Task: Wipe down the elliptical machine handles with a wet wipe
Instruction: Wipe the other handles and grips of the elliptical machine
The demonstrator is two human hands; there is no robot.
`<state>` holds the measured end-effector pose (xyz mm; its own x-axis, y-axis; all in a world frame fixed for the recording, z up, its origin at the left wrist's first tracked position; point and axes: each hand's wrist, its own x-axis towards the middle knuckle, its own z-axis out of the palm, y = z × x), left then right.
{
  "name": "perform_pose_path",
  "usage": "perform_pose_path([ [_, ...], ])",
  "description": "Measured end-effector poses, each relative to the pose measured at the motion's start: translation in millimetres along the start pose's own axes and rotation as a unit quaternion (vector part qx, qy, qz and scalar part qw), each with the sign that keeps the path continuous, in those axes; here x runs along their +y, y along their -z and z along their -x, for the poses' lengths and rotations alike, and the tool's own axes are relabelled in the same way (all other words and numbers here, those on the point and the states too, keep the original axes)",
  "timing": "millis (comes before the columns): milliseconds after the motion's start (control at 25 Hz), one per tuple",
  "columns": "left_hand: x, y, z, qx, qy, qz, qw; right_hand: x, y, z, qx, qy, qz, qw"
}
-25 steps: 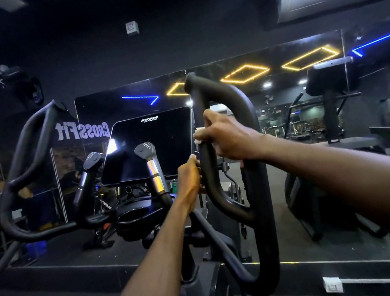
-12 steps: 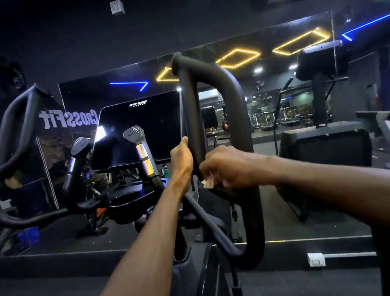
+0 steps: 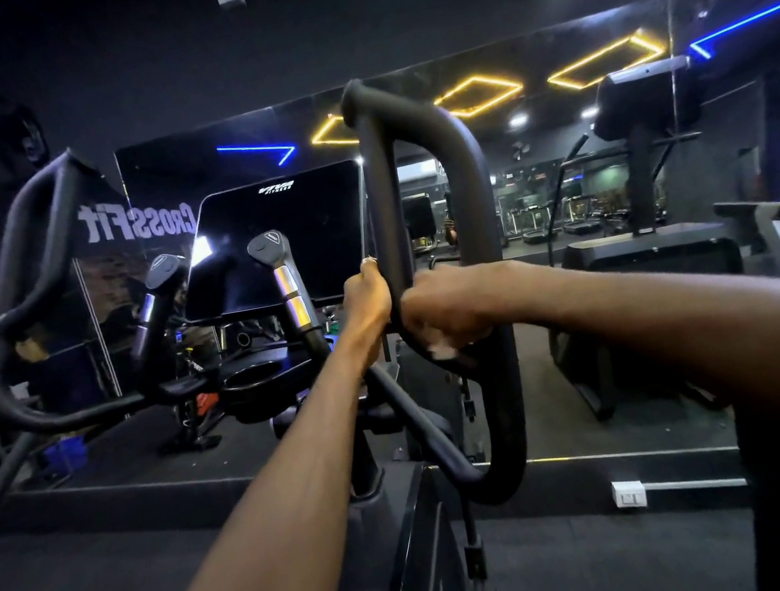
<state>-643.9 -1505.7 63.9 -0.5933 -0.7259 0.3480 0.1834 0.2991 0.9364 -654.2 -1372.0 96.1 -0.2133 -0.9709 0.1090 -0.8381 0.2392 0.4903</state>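
Your right hand (image 3: 443,312) grips the inner vertical bar of the right loop handle (image 3: 480,227), with the fingers curled round the bar near its lower bend. A small pale edge of the wet wipe (image 3: 439,352) shows under the fingers; the rest of the wipe is hidden inside the grip. Your left hand (image 3: 367,299) holds the same bar from the left side, just beside and slightly above the right hand, its fingers closed on the bar and the thumb on top. Both forearms reach forward and nearly straight from the near edge of the view.

Risks from this position:

- The wipe is bunched in the palm. A bunched wipe likely contacts only a narrow strip of the bar, so the far side of the tube may stay unwiped.
- The handle is a pivoting part. If you relax the left hand, the pressure of the wiping stroke may swing the handle away and break contact.
- The two hands almost touch. A stroke upward runs the wipe into the left hand and leaves the covered section uncleaned.
- The outer bar of this loop and the left loop handle (image 3: 37,284), well apart on the left, carry no hand; do not omit them.

The console screen (image 3: 279,241) stands just left of the hands. Keep the wet wipe off it.
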Motion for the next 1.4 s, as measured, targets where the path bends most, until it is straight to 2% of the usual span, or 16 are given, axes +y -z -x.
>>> perform_pose_path([
  [80, -2, 5, 2, -0.018, -0.005, -0.018, 1.000, 1, 1, 0, -0.059, -0.007, 0.025, 0.998],
  [120, -3, 8, 3, -0.024, -0.009, -0.032, 0.999, 2, 3, -1, -0.043, -0.001, 0.023, 0.999],
  [200, -7, 13, 3, -0.040, -0.011, -0.048, 0.998, 5, 4, -3, 0.042, -0.005, -0.041, 0.998],
  [240, -7, 14, 3, -0.049, -0.010, -0.052, 0.997, 6, 5, -4, 0.047, -0.007, -0.063, 0.997],
  [360, -8, 17, 3, -0.052, -0.010, -0.062, 0.997, 4, 0, -2, -0.053, -0.024, -0.003, 0.998],
  [480, -9, 17, 5, -0.057, -0.013, -0.053, 0.997, 8, -2, -3, 0.001, -0.030, -0.054, 0.998],
  [600, -8, 16, 3, -0.041, -0.021, -0.053, 0.997, -1, -7, -6, -0.054, -0.029, -0.044, 0.997],
  [640, -8, 16, 3, -0.034, -0.023, -0.046, 0.998, -1, -7, -6, -0.036, -0.028, -0.062, 0.997],
  [760, -6, 15, 2, -0.042, -0.039, -0.038, 0.998, 6, -9, -1, 0.103, -0.052, -0.155, 0.981],
  [800, -6, 15, 2, -0.043, -0.044, -0.040, 0.997, 5, -13, 2, 0.117, -0.056, -0.151, 0.980],
  [920, -3, 16, 0, -0.022, -0.048, -0.053, 0.997, -11, -29, 2, 0.088, -0.024, -0.105, 0.990],
  [1080, -1, 18, -7, -0.015, -0.036, -0.049, 0.998, -14, -32, -8, 0.220, 0.007, -0.112, 0.969],
  [1120, -2, 19, -8, -0.023, -0.031, -0.037, 0.999, -17, -35, -7, 0.213, 0.015, -0.080, 0.974],
  [1240, -7, 28, -10, -0.047, -0.022, -0.016, 0.999, -28, -43, 3, 0.073, 0.054, 0.024, 0.996],
  [1400, -14, 31, -12, -0.040, -0.007, -0.009, 0.999, -9, -26, 2, 0.072, 0.067, -0.020, 0.995],
])
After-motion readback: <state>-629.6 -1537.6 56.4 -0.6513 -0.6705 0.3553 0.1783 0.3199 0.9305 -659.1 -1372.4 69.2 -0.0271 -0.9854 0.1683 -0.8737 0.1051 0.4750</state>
